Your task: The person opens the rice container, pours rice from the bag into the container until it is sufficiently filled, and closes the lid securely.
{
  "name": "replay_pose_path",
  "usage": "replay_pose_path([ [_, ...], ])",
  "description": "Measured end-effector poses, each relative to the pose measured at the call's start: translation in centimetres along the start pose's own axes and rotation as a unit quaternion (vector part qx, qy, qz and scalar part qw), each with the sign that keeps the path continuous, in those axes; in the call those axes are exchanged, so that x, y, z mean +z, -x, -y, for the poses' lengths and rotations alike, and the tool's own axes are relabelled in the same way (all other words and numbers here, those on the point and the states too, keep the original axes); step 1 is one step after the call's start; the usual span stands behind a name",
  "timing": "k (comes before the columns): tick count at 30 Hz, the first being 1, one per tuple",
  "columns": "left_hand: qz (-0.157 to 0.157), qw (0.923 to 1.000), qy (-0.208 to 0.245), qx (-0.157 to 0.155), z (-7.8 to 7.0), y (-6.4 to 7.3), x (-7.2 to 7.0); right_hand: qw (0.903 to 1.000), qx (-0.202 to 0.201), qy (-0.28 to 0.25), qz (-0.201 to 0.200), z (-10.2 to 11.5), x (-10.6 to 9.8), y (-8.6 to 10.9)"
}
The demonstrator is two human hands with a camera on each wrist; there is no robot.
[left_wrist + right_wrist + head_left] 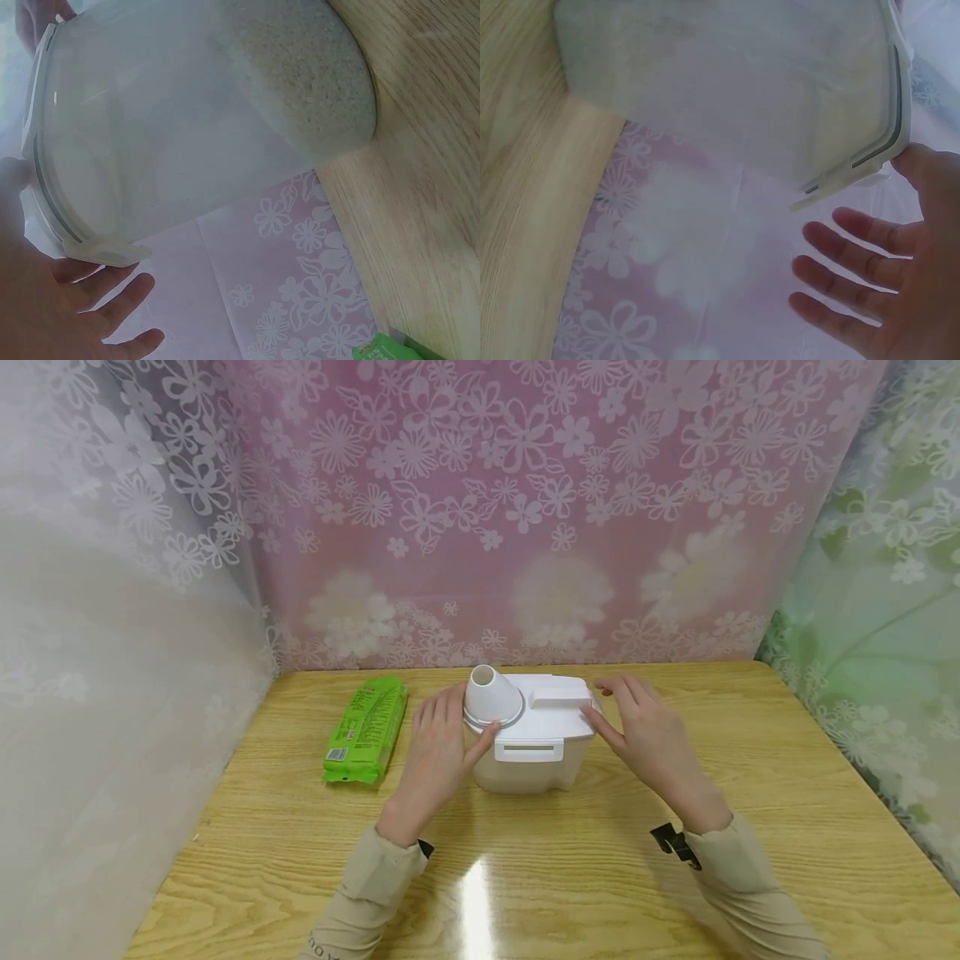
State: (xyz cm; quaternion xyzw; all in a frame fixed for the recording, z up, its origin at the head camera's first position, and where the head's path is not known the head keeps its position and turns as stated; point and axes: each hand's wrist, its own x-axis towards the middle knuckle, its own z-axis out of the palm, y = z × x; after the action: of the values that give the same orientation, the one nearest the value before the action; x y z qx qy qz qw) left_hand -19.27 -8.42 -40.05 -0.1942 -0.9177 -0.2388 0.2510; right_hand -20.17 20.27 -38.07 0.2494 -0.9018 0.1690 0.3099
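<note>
A translucent storage bin [517,777] stands on the table, its white lid [558,724] on top. The lid carries a cone-shaped white spout [491,697] at its left and a raised handle [561,697] at its right. Rice [307,67] lies in the bottom, visible in the left wrist view. My left hand [438,739] is at the bin's left end, thumb on the lid's edge and fingers stretched beside a side latch [109,253]. At the opposite end, my right hand [648,735] touches the lid's corner with its thumb; its spread fingers stand off the latch [840,187].
Left of the bin lies a bright green packet [367,731] with printed text and a barcode. The wooden table [285,860] ends at a pink floral curtain [510,527] behind; more patterned curtains hang at both sides.
</note>
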Motion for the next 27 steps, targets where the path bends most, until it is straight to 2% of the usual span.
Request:
replay_pose_path([
  [4, 0.002, 1.0000, 0.001, -0.003, 0.0, 0.0, 0.1, 0.9993, 0.017, 0.021, 0.025, -0.2, -0.2, 0.5],
  [11, 0.007, 0.9999, 0.006, -0.008, 0.0, 0.0, 0.1, 0.9916, 0.021, 0.081, 0.099, 0.2, -0.5, 0.8],
  [13, 0.006, 0.9999, 0.011, -0.006, 0.0, -0.1, 0.1, 0.9910, 0.014, 0.083, 0.104, 0.4, -0.4, 0.8],
  [15, 0.006, 0.9999, 0.015, -0.004, 0.1, -0.1, 0.2, 0.9926, -0.001, 0.080, 0.091, 0.4, 0.0, 0.9],
  [21, 0.002, 0.9997, 0.022, 0.010, 0.2, 0.0, 0.4, 0.9953, -0.054, 0.080, 0.012, 0.4, 1.1, 1.1],
  [27, -0.004, 0.9993, 0.031, 0.022, 0.2, 0.0, 0.5, 0.9918, -0.078, 0.100, -0.016, 0.6, 1.5, 1.1],
])
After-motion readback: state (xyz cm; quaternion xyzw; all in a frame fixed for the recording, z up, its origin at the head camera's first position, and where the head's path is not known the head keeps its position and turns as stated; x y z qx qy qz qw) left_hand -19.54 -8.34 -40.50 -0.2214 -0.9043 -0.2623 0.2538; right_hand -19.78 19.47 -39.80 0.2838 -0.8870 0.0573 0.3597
